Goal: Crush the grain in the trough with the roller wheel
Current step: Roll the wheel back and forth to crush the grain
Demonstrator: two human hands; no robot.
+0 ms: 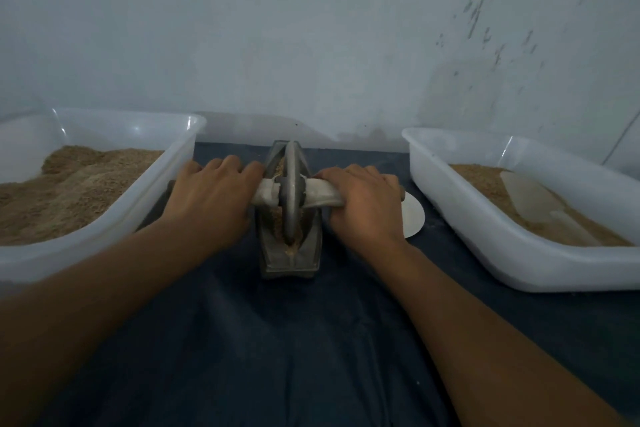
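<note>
Your left hand [211, 194] and right hand [363, 201] curl tight around the roller wheel [292, 191] handles, mid-frame. Push crooked and the grain [277, 218] may spill from the trough [289, 258].

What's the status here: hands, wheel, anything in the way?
Left hand and right hand grip the axle handle. Roller wheel upright in the trough, grain under it. Nothing in the way.

Hands: our left hand [211, 198] and right hand [367, 204] grip the roller wheel [292, 191] handle, frame centre.
Trough [289, 253]: grain [277, 218] under the wheel.
</note>
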